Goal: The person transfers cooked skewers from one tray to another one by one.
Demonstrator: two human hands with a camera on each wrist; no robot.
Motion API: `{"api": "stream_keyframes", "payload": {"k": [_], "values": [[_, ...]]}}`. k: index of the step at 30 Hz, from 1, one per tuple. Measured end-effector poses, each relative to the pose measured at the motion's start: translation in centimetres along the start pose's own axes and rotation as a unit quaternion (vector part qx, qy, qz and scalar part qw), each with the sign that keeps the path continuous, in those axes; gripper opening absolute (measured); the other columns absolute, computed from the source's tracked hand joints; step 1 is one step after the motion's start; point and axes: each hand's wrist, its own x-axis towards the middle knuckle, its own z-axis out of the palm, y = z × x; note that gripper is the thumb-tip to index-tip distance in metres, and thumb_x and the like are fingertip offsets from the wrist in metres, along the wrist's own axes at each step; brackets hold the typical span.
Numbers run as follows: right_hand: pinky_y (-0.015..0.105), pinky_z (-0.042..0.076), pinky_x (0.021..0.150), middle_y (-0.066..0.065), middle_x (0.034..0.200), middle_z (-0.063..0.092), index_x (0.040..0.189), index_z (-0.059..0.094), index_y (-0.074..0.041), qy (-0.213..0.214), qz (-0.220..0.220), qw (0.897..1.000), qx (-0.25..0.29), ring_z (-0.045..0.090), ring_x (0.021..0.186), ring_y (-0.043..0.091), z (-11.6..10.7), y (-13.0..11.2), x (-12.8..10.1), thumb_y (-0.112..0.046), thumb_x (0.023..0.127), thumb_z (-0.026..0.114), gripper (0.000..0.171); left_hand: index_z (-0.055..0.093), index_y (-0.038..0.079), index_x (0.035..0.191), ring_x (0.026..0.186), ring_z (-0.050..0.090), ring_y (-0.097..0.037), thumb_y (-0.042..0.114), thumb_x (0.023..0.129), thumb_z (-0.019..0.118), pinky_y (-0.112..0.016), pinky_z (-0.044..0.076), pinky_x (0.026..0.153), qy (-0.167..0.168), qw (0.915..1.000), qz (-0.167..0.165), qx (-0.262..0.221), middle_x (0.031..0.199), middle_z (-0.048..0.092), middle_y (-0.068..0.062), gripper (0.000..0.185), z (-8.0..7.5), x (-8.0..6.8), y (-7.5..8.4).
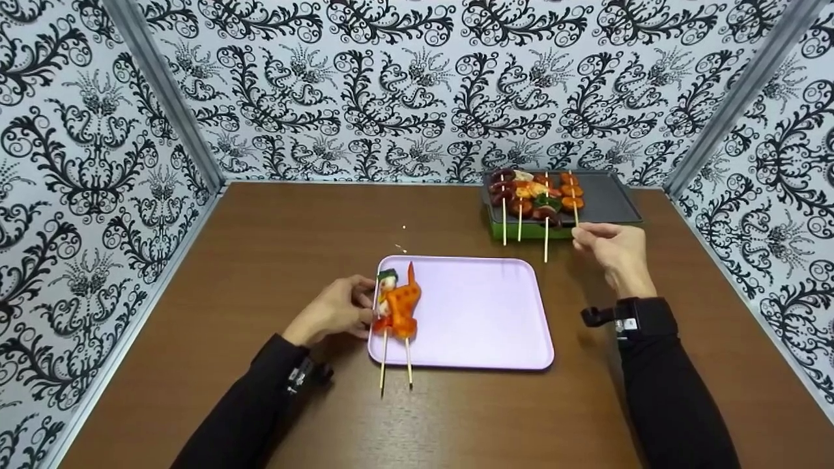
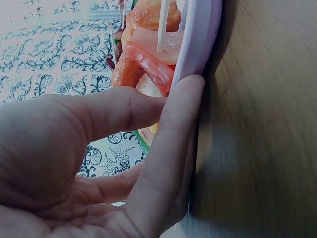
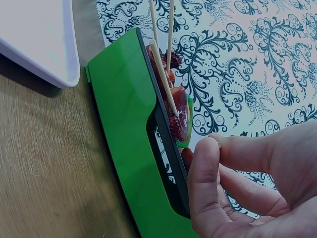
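Note:
My left hand (image 1: 335, 306) grips the left rim of a pale lilac tray (image 1: 482, 312), thumb on the inner side and fingers outside. Beside the thumb, on the tray's left part, lie a mixed skewer (image 1: 387, 280) with green, white and red pieces and an orange skewer (image 1: 404, 303), their sticks reaching over the near rim. At the back right, my right hand (image 1: 616, 251) pinches the stick end of a skewer of round orange pieces (image 1: 573, 192), which lies over a green-sided grill (image 1: 606, 195) with a dark top. Fingers hide that stick's end in the right wrist view.
Left of the held skewer, the grill bears a dark red skewer (image 1: 502, 189), an orange-brown skewer (image 1: 521, 206) and a mixed skewer (image 1: 547, 203), sticks jutting over its front. The brown table (image 1: 287, 234) is enclosed by patterned walls (image 1: 391, 91). Small white specks lie behind the tray.

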Motion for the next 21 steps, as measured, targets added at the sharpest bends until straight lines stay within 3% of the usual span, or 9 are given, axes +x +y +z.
{"api": "stream_keyframes", "payload": {"k": [9,21], "values": [[0.024,0.066,0.078,0.005,0.093,0.078,0.128,0.067,0.013,-0.005,-0.022,0.999,0.05,0.072,0.076,0.012,-0.03,0.09,-0.21,-0.004,0.087,0.084,0.047,0.052,-0.002,0.143,0.07,0.07,-0.029,-0.009,0.086,0.074,-0.045,0.068,0.063,-0.004,0.9998,0.014,0.009,0.102,0.061,-0.02,0.061,0.03,0.0,-0.03],[0.02,0.065,0.071,0.005,0.091,0.077,0.127,0.068,0.011,-0.004,-0.016,0.999,0.048,0.071,0.075,0.012,-0.09,-0.24,-0.14,-0.004,0.088,0.084,0.045,0.053,0.0,0.143,0.07,0.071,-0.031,-0.008,0.087,0.075,-0.044,0.068,0.064,-0.001,0.9999,0.004,0.009,0.104,0.063,-0.02,0.06,-0.06,0.07,-0.11]]}}
